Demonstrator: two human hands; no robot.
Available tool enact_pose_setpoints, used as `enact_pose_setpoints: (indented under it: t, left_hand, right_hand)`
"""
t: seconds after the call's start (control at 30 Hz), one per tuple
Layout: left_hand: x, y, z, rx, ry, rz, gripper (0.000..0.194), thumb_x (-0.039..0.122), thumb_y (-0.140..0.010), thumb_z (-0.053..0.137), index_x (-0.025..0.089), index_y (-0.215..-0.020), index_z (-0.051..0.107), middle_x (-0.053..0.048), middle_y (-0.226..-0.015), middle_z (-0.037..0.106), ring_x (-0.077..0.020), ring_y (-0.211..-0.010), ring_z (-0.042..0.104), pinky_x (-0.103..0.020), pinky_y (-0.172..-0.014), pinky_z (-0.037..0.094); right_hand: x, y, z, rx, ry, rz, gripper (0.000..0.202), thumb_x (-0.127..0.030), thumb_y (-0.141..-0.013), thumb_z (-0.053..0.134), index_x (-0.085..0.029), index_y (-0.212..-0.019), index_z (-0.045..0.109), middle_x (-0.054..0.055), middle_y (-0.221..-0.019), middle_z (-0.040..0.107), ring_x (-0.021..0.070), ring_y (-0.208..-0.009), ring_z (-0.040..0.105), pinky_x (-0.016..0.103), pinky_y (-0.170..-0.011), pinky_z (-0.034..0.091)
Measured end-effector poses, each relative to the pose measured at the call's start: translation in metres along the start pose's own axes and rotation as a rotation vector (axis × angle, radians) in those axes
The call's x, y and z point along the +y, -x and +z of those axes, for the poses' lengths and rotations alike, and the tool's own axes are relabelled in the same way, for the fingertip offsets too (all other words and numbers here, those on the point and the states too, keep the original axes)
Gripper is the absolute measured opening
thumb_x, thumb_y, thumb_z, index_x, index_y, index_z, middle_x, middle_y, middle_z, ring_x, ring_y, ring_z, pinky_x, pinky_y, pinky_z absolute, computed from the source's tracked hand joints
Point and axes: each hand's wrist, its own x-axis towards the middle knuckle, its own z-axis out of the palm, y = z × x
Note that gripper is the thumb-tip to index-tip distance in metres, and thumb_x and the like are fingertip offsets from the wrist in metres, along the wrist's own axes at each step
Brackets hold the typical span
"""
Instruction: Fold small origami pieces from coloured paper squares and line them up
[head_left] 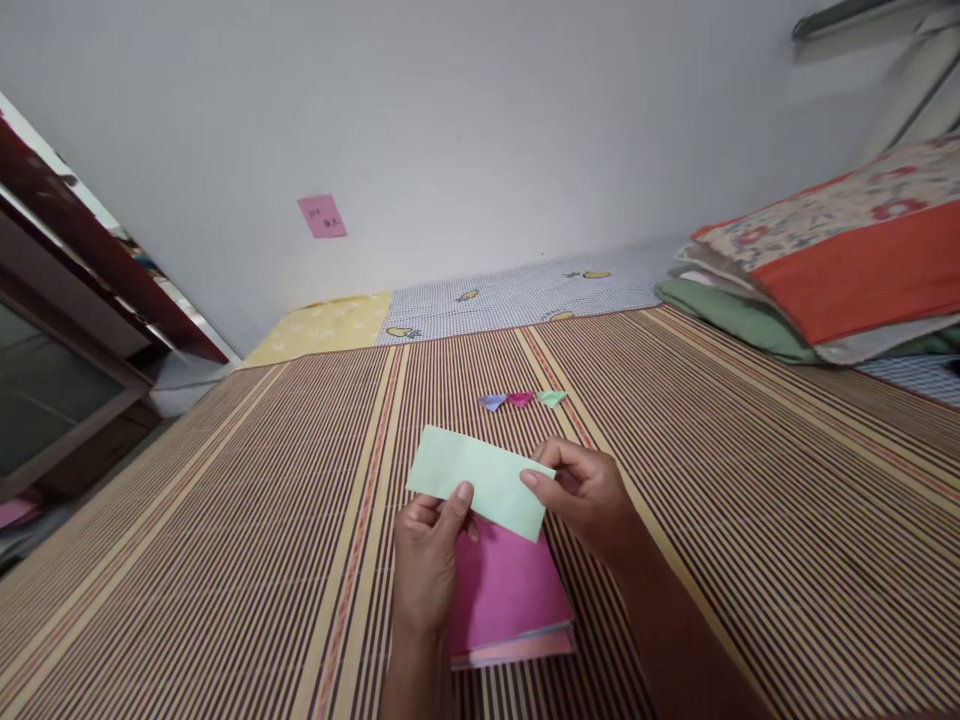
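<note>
Between my two hands is a pale green piece of paper (480, 474), a long rectangle tilted down to the right. My left hand (431, 545) grips its lower edge, thumb on top and fingers beneath. At the right end, my right hand (581, 490) pinches the paper between thumb and fingers. Below it lies a stack of coloured paper with a magenta sheet (510, 585) on top and a pink edge showing underneath. Farther out, three small folded paper pieces sit in a row: a lavender one (493, 402), a magenta one (520, 399) and a green one (551, 398).
A striped bamboo mat (247, 520) covers the surface. Folded bedding with an orange and floral cover (862, 260) is piled at the right. A pink note (322, 216) is stuck on the white wall (525, 130). Patterned cloth (510, 295) shows along the mat's far edge.
</note>
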Motion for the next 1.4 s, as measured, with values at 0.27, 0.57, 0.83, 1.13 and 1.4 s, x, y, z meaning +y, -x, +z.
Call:
enact_pose_setpoints:
  t: [0.27, 0.57, 0.83, 1.13, 1.4]
  left_hand:
    - [-0.001, -0.007, -0.005, 0.141, 0.060, -0.023, 0.032, 0.035, -0.068, 0.090, 0.012, -0.067, 0.067, 0.001, -0.056, 0.062, -0.0087, -0.049, 0.049, -0.021, -0.051, 0.039]
    - [0.007, -0.013, -0.011, 0.159, 0.158, -0.093, 0.037, 0.034, -0.060, 0.095, 0.011, -0.080, 0.073, 0.000, -0.059, 0.067, -0.0069, -0.047, 0.050, -0.018, -0.047, 0.038]
    - [0.018, -0.005, -0.005, 0.076, 0.251, -0.116, 0.031, 0.028, -0.067, 0.092, 0.012, -0.088, 0.077, -0.004, -0.073, 0.075, -0.0086, -0.055, 0.061, -0.017, -0.051, 0.046]
    - [0.022, 0.000, 0.006, -0.001, 0.258, -0.084, 0.032, 0.034, -0.076, 0.086, 0.012, -0.097, 0.077, -0.010, -0.092, 0.080, -0.0204, -0.075, 0.076, -0.027, -0.066, 0.060]
    - [0.015, 0.001, 0.004, -0.098, 0.147, -0.062, 0.030, 0.031, -0.089, 0.075, 0.011, -0.111, 0.076, -0.013, -0.105, 0.080, -0.0231, -0.091, 0.077, -0.029, -0.077, 0.062]
  right_hand:
    - [-0.009, -0.001, -0.012, 0.110, 0.290, -0.202, 0.020, -0.012, -0.093, 0.052, -0.021, -0.103, 0.067, 0.006, -0.102, 0.070, 0.0219, -0.098, 0.067, 0.038, -0.085, 0.055]
    - [-0.039, 0.007, 0.016, -0.076, 0.807, -0.559, 0.059, 0.000, -0.088, 0.056, -0.021, -0.143, 0.050, 0.015, -0.158, 0.038, 0.0316, -0.150, 0.030, 0.059, -0.119, 0.034]
    - [-0.029, 0.010, 0.018, -0.217, 0.836, -0.576, 0.020, -0.004, -0.092, 0.056, -0.019, -0.093, 0.068, 0.006, -0.103, 0.072, 0.0290, -0.114, 0.058, 0.055, -0.107, 0.039]
    - [-0.027, 0.008, 0.019, -0.109, 0.666, -0.350, 0.026, -0.025, -0.100, 0.057, -0.019, -0.075, 0.058, 0.006, -0.087, 0.062, 0.0236, -0.087, 0.056, 0.037, -0.078, 0.043]
    - [-0.019, 0.006, 0.021, -0.047, 0.564, -0.232, 0.024, -0.020, -0.097, 0.055, -0.021, -0.074, 0.049, 0.001, -0.077, 0.056, 0.0187, -0.075, 0.056, 0.031, -0.070, 0.041]
